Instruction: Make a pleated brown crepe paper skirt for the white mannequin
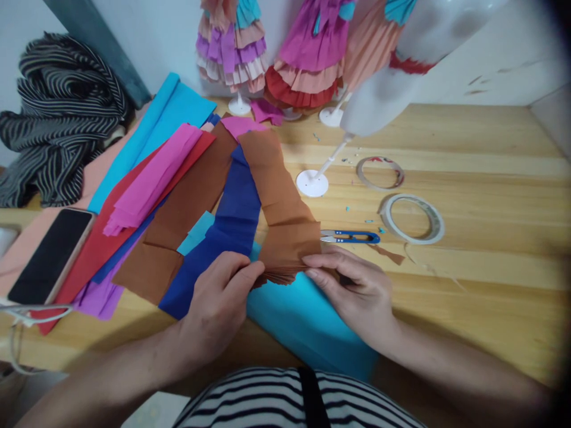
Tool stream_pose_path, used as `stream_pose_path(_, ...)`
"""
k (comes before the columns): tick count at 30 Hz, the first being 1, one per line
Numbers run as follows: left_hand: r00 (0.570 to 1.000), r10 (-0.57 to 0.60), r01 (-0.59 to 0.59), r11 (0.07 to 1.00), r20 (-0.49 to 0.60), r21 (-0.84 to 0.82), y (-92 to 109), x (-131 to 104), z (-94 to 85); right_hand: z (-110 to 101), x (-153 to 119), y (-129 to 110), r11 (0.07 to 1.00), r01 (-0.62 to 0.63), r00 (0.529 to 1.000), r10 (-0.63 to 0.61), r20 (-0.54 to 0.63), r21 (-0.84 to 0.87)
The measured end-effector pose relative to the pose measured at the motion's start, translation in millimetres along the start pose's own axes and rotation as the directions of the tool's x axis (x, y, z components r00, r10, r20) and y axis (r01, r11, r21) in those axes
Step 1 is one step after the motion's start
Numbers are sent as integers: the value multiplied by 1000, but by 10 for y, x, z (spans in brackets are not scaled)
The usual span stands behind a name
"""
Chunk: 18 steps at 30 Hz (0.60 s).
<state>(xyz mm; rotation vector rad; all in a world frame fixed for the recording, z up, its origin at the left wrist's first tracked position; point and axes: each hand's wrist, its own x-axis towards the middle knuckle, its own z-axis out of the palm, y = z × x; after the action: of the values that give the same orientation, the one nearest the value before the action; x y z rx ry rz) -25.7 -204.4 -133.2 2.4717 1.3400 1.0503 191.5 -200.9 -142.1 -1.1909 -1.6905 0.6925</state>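
A long strip of brown crepe paper (285,193) runs from the back of the pile down to my hands, its near end gathered into narrow pleats. My left hand (223,297) pinches the left side of the pleats, fingers curled under. On the right side, my right hand (352,291) holds the folded edge between thumb and fingers. Beneath the hands lies a sheet of turquoise crepe paper (307,321). A dark blue strip (236,208) passes left of the brown one. Blue thread snips (352,236) rest just beyond my right hand.
Coloured paper, including a red piece (111,249), covers the left side beneath a phone (51,255). Two tape rolls (413,219) lie to the right. A white mannequin (379,98) leans on its stand; ruffled paper dresses (312,59) stand behind. A striped cloth (66,113) is heaped at left.
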Motion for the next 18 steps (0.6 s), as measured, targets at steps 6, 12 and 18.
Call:
stream_pose_path(6,1000,5,-5,1000,-21,-1,-7,-4,-4,1,-31,33,1000,-31,999,31,31,3)
stream_pose_path(12,1000,7,-7,1000,-8,-4,20,49,-21,-16,-20,23,998,19,996,-14,86,-53)
stream_pose_path(18,996,-79,84,992,51,-92,47,109,-62,-11,-30,19,998,-51,998,52,46,-32)
